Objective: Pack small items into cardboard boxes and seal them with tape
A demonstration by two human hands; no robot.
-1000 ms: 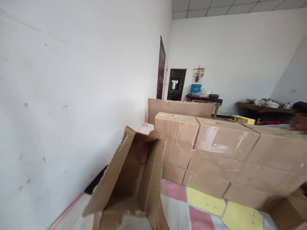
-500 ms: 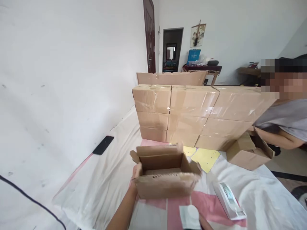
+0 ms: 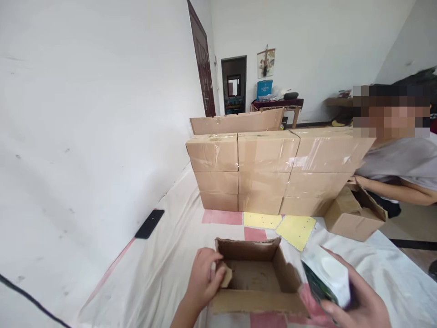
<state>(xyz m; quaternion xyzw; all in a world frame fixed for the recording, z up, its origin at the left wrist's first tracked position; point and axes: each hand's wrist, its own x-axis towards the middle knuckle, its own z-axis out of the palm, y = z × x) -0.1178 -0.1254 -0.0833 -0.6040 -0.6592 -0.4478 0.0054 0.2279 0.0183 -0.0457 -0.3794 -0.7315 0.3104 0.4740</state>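
An open cardboard box (image 3: 259, 301) stands on the patterned cloth in front of me, its inside bare. My left hand (image 3: 204, 275) is closed on a flap (image 3: 226, 275) at the box's left side. To the right of the box, my right hand (image 3: 367, 296) grips a carton (image 3: 336, 269) with a white top, a round white cap and a dark green side. The carton is tilted, with its cap toward me, beside the box's right wall and outside it.
Taped cardboard boxes (image 3: 262, 182) form a wall across the far side. Another open box (image 3: 355, 221) stands at the right edge, near a person in a grey shirt (image 3: 403, 159). A black phone-like slab (image 3: 149, 224) lies by the left wall.
My right hand has brought the carton up and rightward from the bottom edge. The open box now sits lower in view, and my left hand has moved onto its flap.
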